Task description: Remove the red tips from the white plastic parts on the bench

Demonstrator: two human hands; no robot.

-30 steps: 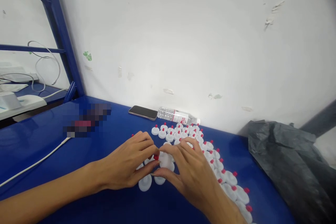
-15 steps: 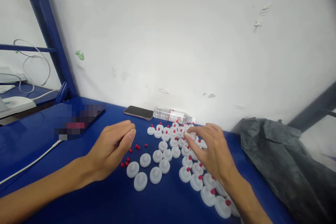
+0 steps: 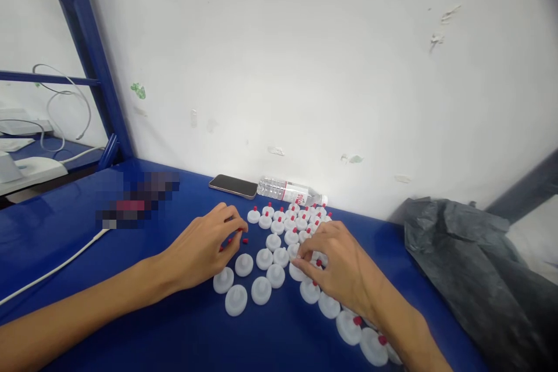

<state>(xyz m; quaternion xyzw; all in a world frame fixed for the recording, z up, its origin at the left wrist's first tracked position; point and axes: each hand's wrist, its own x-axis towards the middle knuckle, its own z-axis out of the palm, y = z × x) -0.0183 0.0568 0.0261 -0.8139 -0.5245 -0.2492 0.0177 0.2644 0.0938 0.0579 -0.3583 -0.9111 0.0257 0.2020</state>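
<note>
Several white plastic caps [image 3: 261, 289] without red tips lie on the blue table [image 3: 174, 337] in front of me. More caps with red tips [image 3: 288, 222] form rows running back toward the wall. Small loose red pieces [image 3: 244, 240] lie by my left hand [image 3: 204, 250], whose fingers curl and pinch down at them; what they hold is hidden. My right hand [image 3: 337, 264] rests over the capped row, fingertips pinching at a white cap [image 3: 297, 270].
A phone [image 3: 233, 186] and a lying water bottle [image 3: 290, 192] sit by the wall. A grey-black plastic bag [image 3: 471, 267] covers the table's right side. A white cable [image 3: 52, 270] crosses the left, near a blurred patch [image 3: 135, 200]. A blue frame post [image 3: 93, 64] stands at the left.
My hands, joined on one cap a second ago, parted. The right hand reached to the far rows, then came back near; the left moved onto the red pieces.
</note>
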